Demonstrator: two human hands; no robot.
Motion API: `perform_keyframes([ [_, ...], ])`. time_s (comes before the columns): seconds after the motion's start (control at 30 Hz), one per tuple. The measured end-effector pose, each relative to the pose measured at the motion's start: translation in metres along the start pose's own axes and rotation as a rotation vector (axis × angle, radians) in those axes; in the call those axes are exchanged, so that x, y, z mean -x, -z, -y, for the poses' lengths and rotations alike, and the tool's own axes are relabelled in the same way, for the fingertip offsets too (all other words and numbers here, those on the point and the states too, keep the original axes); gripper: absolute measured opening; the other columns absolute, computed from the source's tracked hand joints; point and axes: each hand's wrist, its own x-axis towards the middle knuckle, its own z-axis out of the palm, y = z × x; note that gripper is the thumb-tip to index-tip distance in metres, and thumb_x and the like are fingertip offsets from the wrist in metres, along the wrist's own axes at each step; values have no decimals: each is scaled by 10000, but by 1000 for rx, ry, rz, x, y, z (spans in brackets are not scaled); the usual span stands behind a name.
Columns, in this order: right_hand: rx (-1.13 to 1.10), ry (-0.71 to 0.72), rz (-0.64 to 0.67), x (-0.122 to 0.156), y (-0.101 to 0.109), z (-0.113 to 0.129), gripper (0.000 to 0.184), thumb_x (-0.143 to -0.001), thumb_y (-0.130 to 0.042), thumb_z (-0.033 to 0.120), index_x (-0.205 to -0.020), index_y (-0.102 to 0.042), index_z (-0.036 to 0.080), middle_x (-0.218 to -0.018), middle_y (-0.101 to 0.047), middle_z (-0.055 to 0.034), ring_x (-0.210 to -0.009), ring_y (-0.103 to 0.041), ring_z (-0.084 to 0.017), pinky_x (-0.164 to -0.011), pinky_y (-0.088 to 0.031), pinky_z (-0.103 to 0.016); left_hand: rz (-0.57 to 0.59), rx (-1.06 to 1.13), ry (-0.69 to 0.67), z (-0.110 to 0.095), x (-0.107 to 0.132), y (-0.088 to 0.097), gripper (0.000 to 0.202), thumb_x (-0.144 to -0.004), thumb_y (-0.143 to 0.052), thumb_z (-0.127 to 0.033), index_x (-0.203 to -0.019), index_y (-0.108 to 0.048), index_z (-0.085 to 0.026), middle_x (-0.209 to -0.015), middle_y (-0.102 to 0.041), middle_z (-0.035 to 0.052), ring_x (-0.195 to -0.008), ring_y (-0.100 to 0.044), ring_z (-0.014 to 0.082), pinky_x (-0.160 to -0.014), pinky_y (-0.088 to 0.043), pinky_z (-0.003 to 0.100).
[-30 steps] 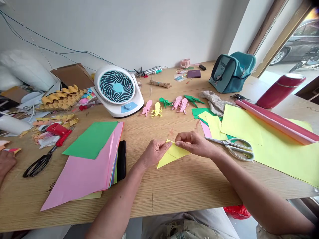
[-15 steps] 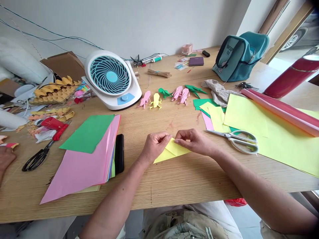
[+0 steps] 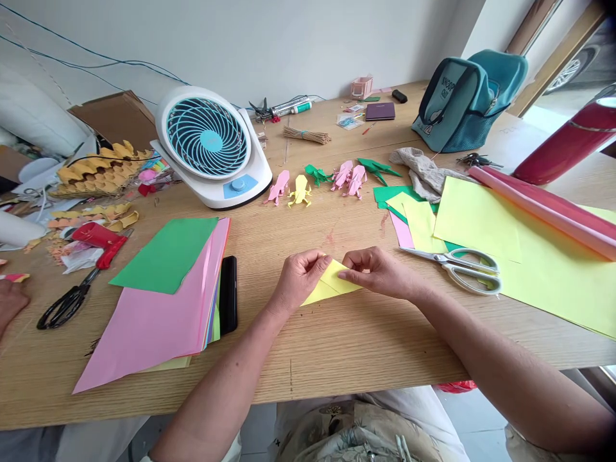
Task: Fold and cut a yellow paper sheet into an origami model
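Note:
Between my hands, just above or on the tabletop, is a folded piece of yellow paper (image 3: 332, 282) with a crease showing. My left hand (image 3: 302, 276) pinches its left part between thumb and fingers. On the other side, my right hand (image 3: 374, 272) grips the right part, thumb towards the paper's middle. The fingers cover much of the paper's upper edge. Beyond my hands stand folded paper frogs: a yellow frog (image 3: 300, 191), a green frog (image 3: 317, 174) and several pink ones, with a pink frog (image 3: 278, 187) at the left.
White scissors (image 3: 462, 266) lie right of my right hand, beside yellow sheets (image 3: 558, 295). At left are a stack of coloured paper (image 3: 158, 321), a black phone (image 3: 229, 295) and black-and-red scissors (image 3: 81, 282). A fan (image 3: 212, 186) stands behind. Another person's hand (image 3: 12, 301) is at the far left edge.
The yellow paper has tilted slightly and its lower edge sits a little higher between my hands. Both hands keep their pinch. The whole view has shifted slightly.

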Motion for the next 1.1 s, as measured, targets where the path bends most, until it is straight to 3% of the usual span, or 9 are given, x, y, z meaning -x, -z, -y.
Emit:
perform_keyframes([
  [0.17, -34, 5, -147, 0, 3, -2, 434, -832, -623, 577, -707, -539, 170, -611, -412, 52, -551, -334, -79, -492, -227, -234, 166, 272, 195, 7, -2, 3, 374, -778, -704, -502, -872, -644, -145, -677, -576, -20, -571, -489, 95, -527, -389, 204],
  [0.27, -38, 7, -190, 0, 5, -3, 445, -836, -605, 588, -698, -525, 173, -607, -402, 52, -549, -331, -82, -492, -228, -236, 188, 273, 263, 12, -4, 4, 362, -746, -733, -474, -837, -655, -133, -636, -589, -16, -540, -503, 91, -522, -408, 204],
  [0.4, 3, 26, -157, 0, 4, -3, 408, -852, -613, 555, -753, -562, 163, -644, -438, 43, -580, -358, -88, -511, -250, -236, 195, 241, 273, 15, -4, 5, 338, -738, -739, -461, -775, -676, -131, -604, -587, -18, -517, -493, 77, -485, -360, 186],
  [0.5, 22, 26, -102, 1, 4, -3, 433, -860, -602, 560, -690, -521, 170, -633, -393, 49, -574, -322, -83, -506, -230, -239, 212, 235, 304, 15, -4, 6, 367, -718, -757, -484, -768, -691, -126, -552, -575, -23, -478, -467, 72, -449, -313, 183],
  [0.6, -1, -12, -89, 1, 5, -2, 506, -841, -596, 605, -610, -436, 184, -594, -317, 58, -541, -263, -73, -484, -183, -245, 179, 280, 314, 13, -4, 7, 410, -703, -763, -520, -763, -700, -120, -531, -586, -16, -460, -460, 71, -446, -323, 188],
  [0.77, -70, -47, -93, 0, 4, -1, 522, -796, -618, 647, -623, -481, 174, -595, -330, 55, -548, -272, -74, -489, -185, -246, 119, 306, 288, 13, -5, 11, 448, -699, -756, -565, -683, -685, -123, -526, -612, 9, -457, -472, 79, -449, -344, 198],
  [0.93, -66, -119, 2, 0, 0, -5, 434, -793, -644, 563, -671, -545, 159, -590, -348, 62, -531, -270, -67, -479, -180, -237, 172, 272, 274, 15, -7, 14, 455, -729, -728, -573, -687, -704, -121, -527, -624, 18, -451, -457, 72, -446, -323, 194],
  [1.1, -16, -151, 9, 1, -1, -2, 316, -830, -600, 434, -681, -535, 164, -589, -378, 57, -515, -306, -66, -456, -205, -221, 155, 275, 273, 16, -6, 14, 433, -752, -710, -556, -721, -725, -125, -505, -612, 7, -439, -443, 68, -450, -310, 194],
])
